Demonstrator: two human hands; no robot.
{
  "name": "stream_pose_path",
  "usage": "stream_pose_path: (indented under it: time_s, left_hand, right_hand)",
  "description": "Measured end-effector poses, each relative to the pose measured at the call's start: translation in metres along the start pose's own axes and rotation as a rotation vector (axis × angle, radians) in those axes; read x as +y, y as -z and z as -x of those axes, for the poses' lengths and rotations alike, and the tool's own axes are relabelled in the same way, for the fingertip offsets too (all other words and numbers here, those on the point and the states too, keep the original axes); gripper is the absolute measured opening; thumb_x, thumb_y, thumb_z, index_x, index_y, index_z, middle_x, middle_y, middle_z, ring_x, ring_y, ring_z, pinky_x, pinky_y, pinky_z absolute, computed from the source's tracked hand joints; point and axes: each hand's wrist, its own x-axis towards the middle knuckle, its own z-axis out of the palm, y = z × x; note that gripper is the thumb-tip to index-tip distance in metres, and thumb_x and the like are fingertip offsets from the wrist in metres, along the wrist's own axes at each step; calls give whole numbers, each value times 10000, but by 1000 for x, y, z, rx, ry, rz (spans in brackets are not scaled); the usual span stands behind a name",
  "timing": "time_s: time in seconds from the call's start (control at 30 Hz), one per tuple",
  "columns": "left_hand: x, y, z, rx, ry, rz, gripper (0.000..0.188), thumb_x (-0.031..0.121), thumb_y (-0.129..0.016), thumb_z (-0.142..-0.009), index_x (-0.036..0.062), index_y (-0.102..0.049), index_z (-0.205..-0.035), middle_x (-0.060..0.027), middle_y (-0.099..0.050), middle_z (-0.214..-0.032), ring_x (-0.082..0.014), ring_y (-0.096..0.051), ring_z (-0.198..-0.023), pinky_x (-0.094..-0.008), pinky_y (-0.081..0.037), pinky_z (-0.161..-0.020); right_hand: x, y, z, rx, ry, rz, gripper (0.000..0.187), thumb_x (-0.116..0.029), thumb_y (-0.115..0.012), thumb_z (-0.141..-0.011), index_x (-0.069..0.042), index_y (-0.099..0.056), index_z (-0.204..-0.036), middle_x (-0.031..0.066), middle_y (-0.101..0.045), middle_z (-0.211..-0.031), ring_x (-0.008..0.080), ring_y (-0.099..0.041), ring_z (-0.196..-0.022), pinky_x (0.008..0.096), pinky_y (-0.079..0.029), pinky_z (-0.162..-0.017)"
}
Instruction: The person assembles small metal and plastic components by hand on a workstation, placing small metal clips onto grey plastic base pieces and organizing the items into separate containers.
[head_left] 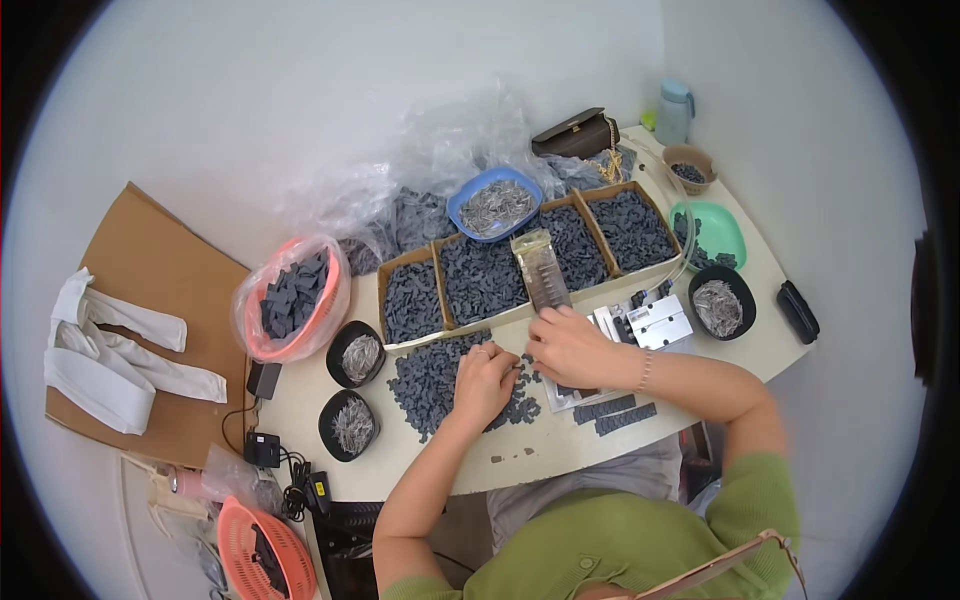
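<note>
My left hand [487, 382] is over the right part of a loose pile of small dark grey parts [425, 385], fingers bent and drawn together. Whatever is between its fingertips is too small to make out. My right hand [572, 350] lies just to its right, with its fingers curled down at the left end of a metal fixture [655, 322] and its wrist passing in front of that fixture. Its fingertips are partly hidden, so I cannot see what they grip. Beyond this hand a clear plastic pack [541, 268] leans on the sectioned cardboard tray [448, 290] filled with grey parts.
Black bowls of metal pins stand at left [357, 355] and right [722, 303]. A blue tray [460, 220] of pins rests on the cardboard tray. Dark strips [615, 412] lie near the front edge. A pink basket [340, 310], a green tray [735, 238] and a black case [797, 312] sit farther out.
</note>
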Motion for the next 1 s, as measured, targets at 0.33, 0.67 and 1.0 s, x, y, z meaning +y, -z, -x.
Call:
stream_pose_path:
  time_s: [0.33, 0.67, 1.0]
  left_hand:
    - [5, 12, 4, -29, 163, 294, 121, 25, -711, -756, 26, -656, -864, -86, -639, -804, -240, -620, -752, -342, -496, -678]
    - [38, -26, -9, 113, -144, 190, 173, 75, -724, -754, 52, -686, -921, -77, -586, -841, -242, -577, -775, -337, -470, -664]
    - [41, 7, 19, 101, -177, -25, 223, 101, -697, -756, 65, -681, -975, -76, -566, -863, -272, -539, -821, -389, -403, -700]
  right_hand:
    - [12, -11, -20, -185, -204, -321, 50, -105, -621, -796, -63, -637, -819, 130, -640, -854, 311, -627, -863, 416, -477, -742]
    - [30, 30, 26, -237, -268, -372, 136, -157, -676, -807, -44, -646, -878, 112, -621, -827, 292, -632, -778, 400, -498, -701]
    - [-3, 6, 46, -57, 18, 12, 231, -118, -618, -720, 0, -608, -918, 82, -555, -856, 236, -552, -807, 349, -503, -688]
